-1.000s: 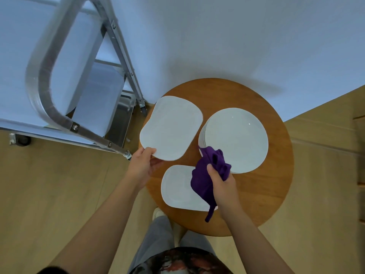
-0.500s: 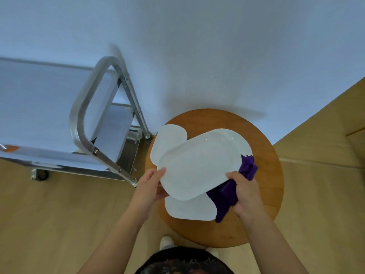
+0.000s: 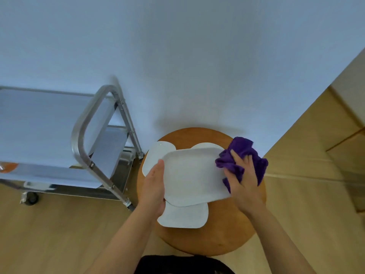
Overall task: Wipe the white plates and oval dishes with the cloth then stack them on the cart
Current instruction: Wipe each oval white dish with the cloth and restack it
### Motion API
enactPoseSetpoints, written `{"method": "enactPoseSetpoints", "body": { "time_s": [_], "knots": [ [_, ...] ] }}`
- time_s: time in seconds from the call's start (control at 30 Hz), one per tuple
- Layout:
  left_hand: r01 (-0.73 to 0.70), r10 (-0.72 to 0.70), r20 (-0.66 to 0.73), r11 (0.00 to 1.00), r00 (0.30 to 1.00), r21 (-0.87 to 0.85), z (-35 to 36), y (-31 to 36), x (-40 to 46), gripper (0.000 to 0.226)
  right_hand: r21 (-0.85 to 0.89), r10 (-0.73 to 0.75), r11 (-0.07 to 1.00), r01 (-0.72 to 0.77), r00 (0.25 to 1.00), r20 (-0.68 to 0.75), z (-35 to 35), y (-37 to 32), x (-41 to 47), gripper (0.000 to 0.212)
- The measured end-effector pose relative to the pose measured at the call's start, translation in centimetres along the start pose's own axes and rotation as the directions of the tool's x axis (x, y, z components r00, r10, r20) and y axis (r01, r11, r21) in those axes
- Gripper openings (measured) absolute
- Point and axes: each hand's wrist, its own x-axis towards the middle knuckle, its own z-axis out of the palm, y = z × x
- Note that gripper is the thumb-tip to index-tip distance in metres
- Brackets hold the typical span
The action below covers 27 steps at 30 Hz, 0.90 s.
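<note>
**A:** What is at the centre of the view?

**B:** A round wooden table [image 3: 217, 234], seen from above. Every other place is given from it. A person holds a white oval dish [image 3: 193, 177] lifted above the tabletop.

**A:** How is the dish held?

**B:** The left hand [image 3: 154, 186] grips its left edge, thumb lying along the rim on top and fingers hidden beneath, so the dish seems steadied from below. The right hand [image 3: 244, 180] presses a bunched purple cloth [image 3: 245, 155] against the dish's right end. Its fingers are spread over the cloth and bent a little into it; the thumb is out of sight, so I cannot tell whether it pinches the fabric.

**A:** Why hold it that way?

**B:** Most likely one hand braces the dish so the other can rub without it tipping.

**A:** What else is on the table?

**B:** A second dish [image 3: 183, 216] lies on the near part, partly under the held one. A third dish [image 3: 156, 155] lies on the far left part. A round plate [image 3: 207, 145] peeks out at the far side.

**A:** And the cart?

**B:** A metal cart [image 3: 83, 139] stands on the floor to the table's left, close by, probably so wiped pieces can be passed straight across. I can make out no plates stacked on it.
</note>
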Motion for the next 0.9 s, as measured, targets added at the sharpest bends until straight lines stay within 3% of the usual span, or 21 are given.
{"method": "enactPoseSetpoints", "body": {
  "time_s": [0.03,0.1,0.2,0.3,0.37,0.47,0.57,0.7,0.8,0.87,0.9],
  "knots": [
    [-0.056,0.053,0.036,0.996,0.998,0.066,0.6,0.0,-0.5,0.031,-0.224,-0.042,0.973,0.058,0.996,0.074,0.4,0.2,0.4,0.054],
    [-0.164,0.154,0.111,0.983,0.982,0.088,1.6,0.0,-1.7,0.022,-0.399,-0.029,0.914,0.076,0.992,0.122,1.3,-0.5,0.7,0.064],
    [-0.286,0.272,0.186,0.957,0.944,0.053,2.7,0.3,-3.0,0.035,-0.246,0.025,0.969,-0.008,0.997,0.067,3.2,-2.9,0.4,0.063],
    [-0.328,0.315,0.172,0.943,0.933,0.050,3.2,0.5,-3.5,0.024,-0.118,-0.090,0.988,0.104,0.988,0.124,5.2,-4.7,-0.5,0.058],
    [-0.296,0.289,0.173,0.955,0.942,0.017,3.2,0.9,-3.6,0.028,0.050,-0.176,0.984,0.169,0.956,0.234,5.8,-5.8,-1.5,0.059],
    [-0.207,0.221,0.193,0.974,0.956,-0.089,2.7,1.8,-3.7,0.035,0.344,-0.144,0.939,-0.001,0.907,0.395,5.7,-7.3,-2.2,0.058],
    [-0.136,0.170,0.151,0.967,0.974,-0.215,1.6,2.4,-3.3,0.038,0.478,-0.212,0.877,-0.058,0.844,0.493,5.3,-8.4,-2.5,0.047],
    [-0.099,0.138,0.121,0.954,0.983,-0.284,0.8,2.3,-2.8,0.038,0.520,-0.286,0.854,-0.009,0.826,0.485,4.5,-8.1,-2.4,0.031],
    [-0.043,0.070,0.077,0.951,0.995,-0.306,0.5,3.2,-2.5,0.040,0.435,-0.252,0.900,0.004,0.819,0.515,3.2,-7.1,-2.8,0.021],
    [-0.044,0.086,0.116,0.945,0.990,-0.324,0.5,4.2,-2.5,0.040,0.329,-0.308,0.931,0.158,0.823,0.478,2.5,-6.9,-3.3,0.021],
    [-0.064,0.110,0.133,0.948,0.985,-0.312,0.6,4.6,-2.5,0.040,0.231,-0.386,0.921,0.314,0.816,0.431,2.4,-6.9,-3.4,0.028]
  ]
}}
